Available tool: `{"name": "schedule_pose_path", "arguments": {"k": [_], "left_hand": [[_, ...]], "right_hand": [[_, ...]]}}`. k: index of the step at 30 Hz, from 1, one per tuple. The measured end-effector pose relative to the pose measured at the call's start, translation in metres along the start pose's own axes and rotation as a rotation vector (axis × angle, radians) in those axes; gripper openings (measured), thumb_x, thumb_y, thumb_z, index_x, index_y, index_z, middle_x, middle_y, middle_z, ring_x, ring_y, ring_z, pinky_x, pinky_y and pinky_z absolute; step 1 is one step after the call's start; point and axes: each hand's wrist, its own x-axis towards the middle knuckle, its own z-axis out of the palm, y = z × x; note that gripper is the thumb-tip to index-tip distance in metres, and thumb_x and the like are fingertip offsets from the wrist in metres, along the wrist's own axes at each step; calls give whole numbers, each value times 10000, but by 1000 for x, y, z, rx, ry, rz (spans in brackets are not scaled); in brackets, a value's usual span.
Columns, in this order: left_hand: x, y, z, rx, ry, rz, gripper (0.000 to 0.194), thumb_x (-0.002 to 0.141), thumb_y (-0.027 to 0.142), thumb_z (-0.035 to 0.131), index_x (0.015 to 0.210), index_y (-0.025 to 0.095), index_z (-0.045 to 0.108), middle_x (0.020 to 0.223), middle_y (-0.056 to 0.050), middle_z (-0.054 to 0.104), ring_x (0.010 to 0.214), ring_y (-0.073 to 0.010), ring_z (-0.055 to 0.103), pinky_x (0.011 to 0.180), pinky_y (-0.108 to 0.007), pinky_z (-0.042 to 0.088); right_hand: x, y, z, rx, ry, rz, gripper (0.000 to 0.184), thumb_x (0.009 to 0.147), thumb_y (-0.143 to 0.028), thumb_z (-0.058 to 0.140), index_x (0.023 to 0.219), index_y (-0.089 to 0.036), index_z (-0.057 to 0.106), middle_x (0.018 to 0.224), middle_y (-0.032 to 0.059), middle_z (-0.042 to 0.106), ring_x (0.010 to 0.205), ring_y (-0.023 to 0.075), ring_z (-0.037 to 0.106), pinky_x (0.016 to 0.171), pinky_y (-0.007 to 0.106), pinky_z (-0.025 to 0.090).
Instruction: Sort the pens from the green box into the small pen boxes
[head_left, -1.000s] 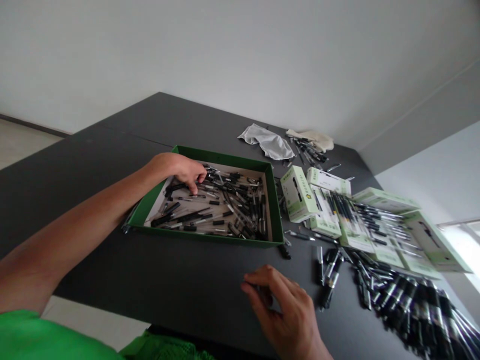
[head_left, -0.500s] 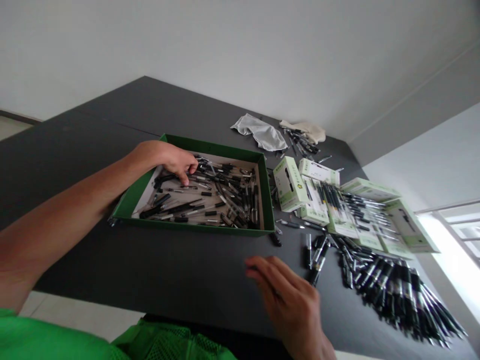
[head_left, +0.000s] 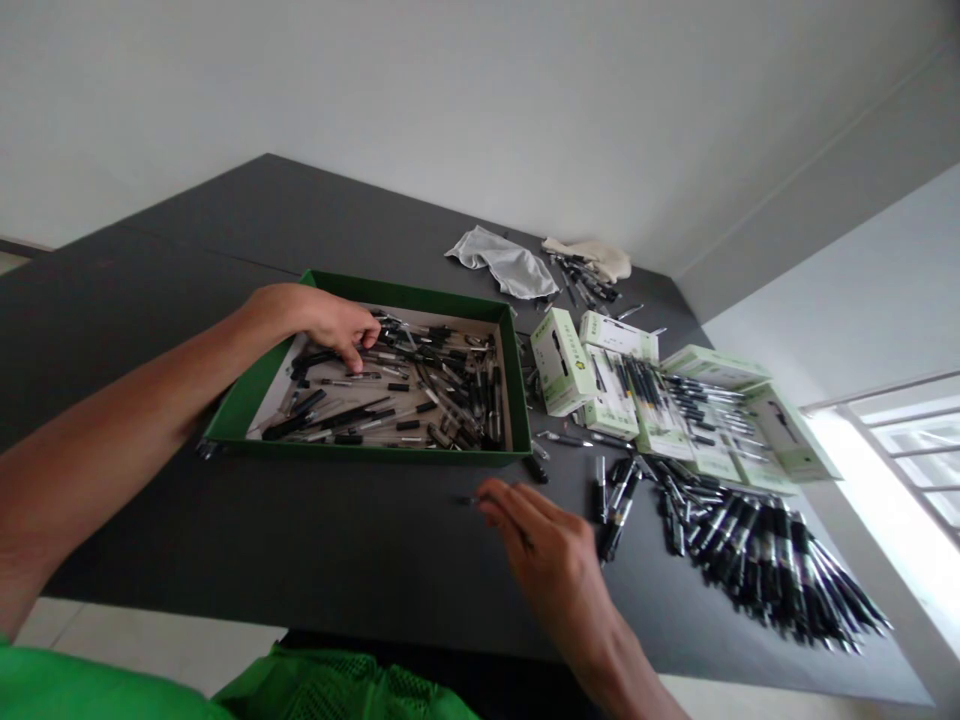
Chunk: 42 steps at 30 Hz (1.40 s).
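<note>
Pens (head_left: pixel 431 360) are lying in the green tray (head_left: pixel 516 400), under and around the left hand (head_left: pixel 334 325). Its fingers are bending down among them; whether they are gripping one, I cannot tell. The right hand (head_left: pixel 544 540) is pinching a small dark piece (head_left: pixel 469 500), too blurred to name, in front of the tray's near side. In the near part, many pens are pointing roughly left to right; along the right wall, others are running near to far. They are showing clear barrels, black grips and silvery parts. The tray's walls are enclosing them on all sides. The dark table (head_left: pixel 210 220) is stretching out at left and far; at right, pale green boxes (head_left: pixel 562 365) are standing just beside the tray.
</note>
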Motion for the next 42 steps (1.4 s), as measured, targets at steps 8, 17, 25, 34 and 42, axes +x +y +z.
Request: {"name": "schedule_pose_path", "arguments": {"k": [8, 17, 25, 34, 42], "left_hand": [[0, -2, -1, 21, -11, 21, 323, 688, 397, 787, 881, 219, 599, 792, -8, 625, 743, -197, 555, 594, -252, 343], [-1, 5, -2, 12, -15, 11, 320, 675, 366, 786, 857, 212, 573, 778, -1, 585, 734, -198, 544, 608, -263, 361], [-3, 5, -2, 28, -8, 16, 305, 699, 342, 778, 877, 208, 571, 807, -15, 601, 744, -192, 555, 588, -250, 360], [-1, 3, -1, 38, -11, 16, 314, 705, 355, 778, 892, 207, 574, 810, -12, 615, 742, -191, 568, 578, -246, 357], [0, 1, 0, 22, 14, 10, 332, 674, 352, 804, 884, 205, 594, 833, -27, 628, 758, -216, 581, 584, -269, 361]], "right_hand": [[7, -3, -21, -57, 128, 51, 182, 1052, -249, 524, 992, -213, 692, 838, 21, 711, 716, 132, 690, 689, 213, 564], [-12, 15, 13, -98, -15, 163, 208, 1041, -157, 336, 990, -211, 530, 741, -11, 633, 581, 128, 623, 592, 234, 437], [-12, 13, 26, -471, -82, 207, 167, 991, -378, 599, 1021, -216, 623, 668, 8, 732, 533, 205, 693, 521, 287, 292], [0, -3, 14, -345, -107, 205, 87, 968, -262, 604, 985, -232, 684, 550, -54, 656, 425, 127, 589, 499, 253, 254], [61, -25, -20, -374, -20, 138, 146, 985, -318, 607, 1057, -265, 723, 575, -48, 636, 490, 133, 586, 537, 252, 273]]}}
